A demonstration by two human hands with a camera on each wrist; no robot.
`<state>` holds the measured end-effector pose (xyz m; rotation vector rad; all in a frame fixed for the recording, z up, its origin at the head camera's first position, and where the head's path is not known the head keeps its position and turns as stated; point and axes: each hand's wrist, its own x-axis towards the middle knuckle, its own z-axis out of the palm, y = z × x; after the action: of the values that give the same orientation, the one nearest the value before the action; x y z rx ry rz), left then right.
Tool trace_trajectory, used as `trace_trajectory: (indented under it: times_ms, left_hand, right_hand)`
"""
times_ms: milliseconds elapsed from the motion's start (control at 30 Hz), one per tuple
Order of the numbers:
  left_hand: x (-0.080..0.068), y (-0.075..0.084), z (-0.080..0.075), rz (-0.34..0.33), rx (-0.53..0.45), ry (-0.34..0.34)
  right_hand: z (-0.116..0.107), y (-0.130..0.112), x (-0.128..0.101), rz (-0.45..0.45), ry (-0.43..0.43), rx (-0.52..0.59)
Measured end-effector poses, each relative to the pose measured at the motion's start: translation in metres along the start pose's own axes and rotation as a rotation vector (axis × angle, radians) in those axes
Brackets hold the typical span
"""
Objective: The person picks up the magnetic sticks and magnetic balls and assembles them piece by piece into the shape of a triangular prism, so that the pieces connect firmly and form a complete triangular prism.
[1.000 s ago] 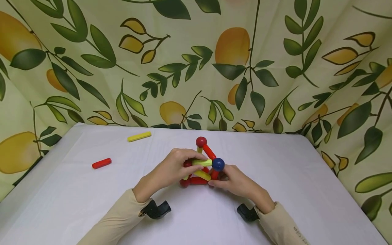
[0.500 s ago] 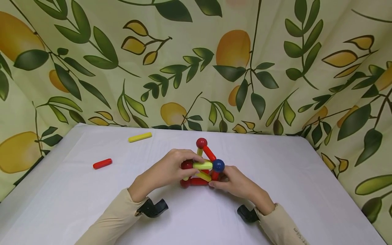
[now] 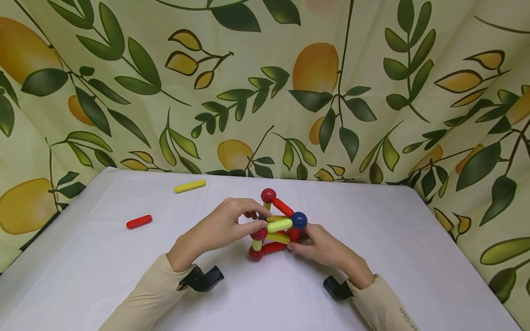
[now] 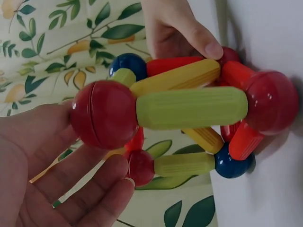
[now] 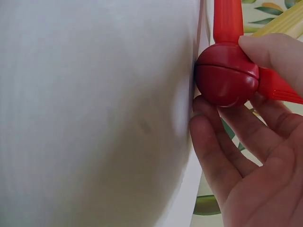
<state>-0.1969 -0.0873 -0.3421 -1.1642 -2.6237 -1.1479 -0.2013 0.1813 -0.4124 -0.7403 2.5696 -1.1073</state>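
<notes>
even, bright light; soft shadows under the sleeves; wrist views close, softly blurred.

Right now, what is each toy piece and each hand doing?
Stick-and-ball frame: assembled, standing on the table.
Left hand: pinches a red ball on the frame's near left side.
Right hand: holds the frame's lower right corner, thumb on a red ball.
Loose yellow stick: lying flat, untouched.
Loose red stick: lying flat, untouched.

White table (image 3: 414, 239), perhaps fabric lemon-leaf backdrop (image 3: 265, 92)
</notes>
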Motion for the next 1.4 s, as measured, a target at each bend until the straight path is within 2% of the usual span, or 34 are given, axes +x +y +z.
trace_trajectory:
  times_ms: [100, 200, 333, 433, 600, 800, 1000, 1200, 1400]
  left_hand:
    - [-0.001, -0.002, -0.002, -0.007, 0.009, 0.012]
    - [-0.001, -0.004, -0.005, -0.021, 0.014, 0.020]
    - [-0.002, -0.007, -0.009, -0.059, 0.030, 0.034]
    - [-0.003, -0.013, -0.013, -0.097, 0.045, 0.047]
    - [-0.005, -0.029, -0.021, -0.148, 0.059, 0.081]
    - [-0.006, -0.050, -0.028, -0.244, 0.037, 0.107]
    - [-0.009, -0.068, -0.031, -0.277, 0.047, 0.136]
    - [-0.014, -0.086, -0.036, -0.341, 0.059, 0.156]
    - [-0.021, -0.104, -0.040, -0.385, 0.079, 0.201]
  right_hand:
    - [-0.001, 0.002, 0.000, 0.002, -0.003, 0.004]
    - [-0.001, 0.004, 0.000, -0.032, 0.004, 0.005]
    - [-0.002, 0.005, 0.001, -0.071, 0.023, 0.005]
    - [-0.002, 0.004, 0.002, -0.064, 0.043, -0.006]
    - [-0.005, 0.004, 0.002, -0.032, 0.066, -0.029]
    - [-0.008, 0.008, 0.003, -0.044, 0.073, -0.031]
    - [-0.009, 0.009, 0.002, -0.038, 0.071, -0.025]
    - [-0.008, 0.007, 0.000, -0.022, 0.047, 0.004]
    - [-0.014, 0.001, -0.001, 0.015, 0.082, -0.047]
